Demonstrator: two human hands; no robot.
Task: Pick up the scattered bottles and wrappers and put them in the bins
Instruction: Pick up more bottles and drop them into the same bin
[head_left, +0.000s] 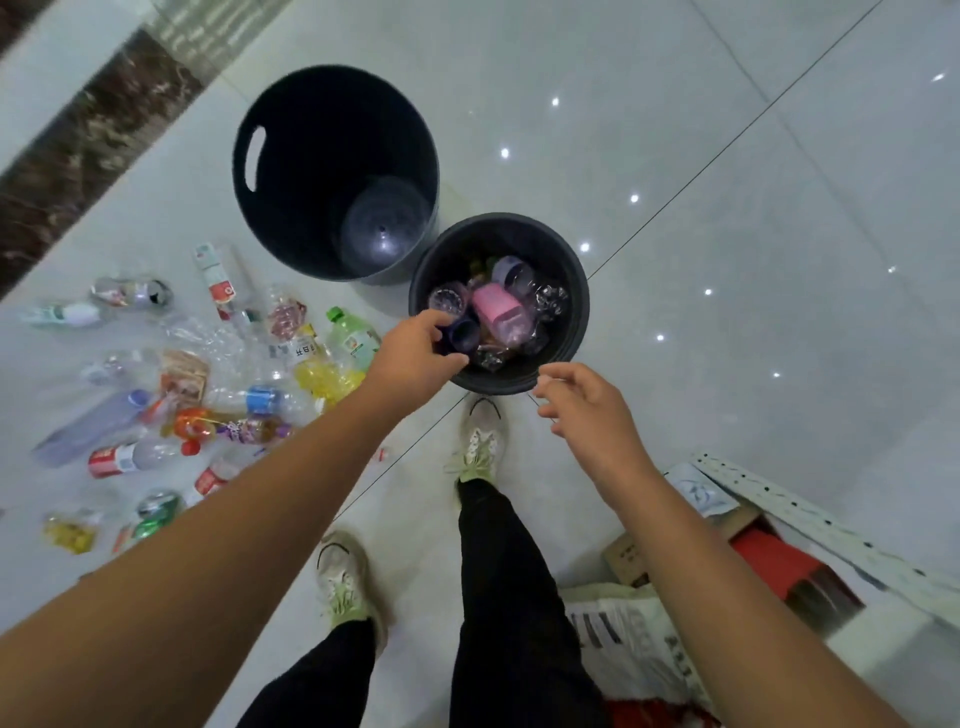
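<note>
Head view: person stands over two dark bins on a pale tiled floor (675, 156); both arms reach forward and down.
Left hand grip: left hand (415, 353) is over the near rim of the small bin (576, 291), fingers closed around a dark purple bottle (464, 335); bottle sits at rim level, partly inside the bin mouth, not yet let go as far as I can tell.
Right hand grip: right hand (587, 410) is just beside the small bin, at its near right edge, fingers loosely spread and curled, holding nothing visible.
Small bin contents: already well filled with clear, pink and purple plastic bottles, piled close to the rim.
Large bin: large bin (291, 171) stands just behind and left of the small one, touching or nearly so; holds only one clear item at the bottom, identity not certain.
Litter left: scattered pile (218, 374) lies on the floor to the left of the bins; clear bottles with red, blue and green labels, a green-capped bottle (353, 338), yellow crumpled plastic, a green can, some wrappers.
Progress estimate: partway; one bin's worth of bottles sorted, the larger share of the pile looks untouched.
Remaining work: release the purple bottle, then clear the floor pile; wrappers likely belong in the near-empty large bin, though that is a guess.
Note: boxes and bags at lower right are clutter, probably not part of the task.
</note>
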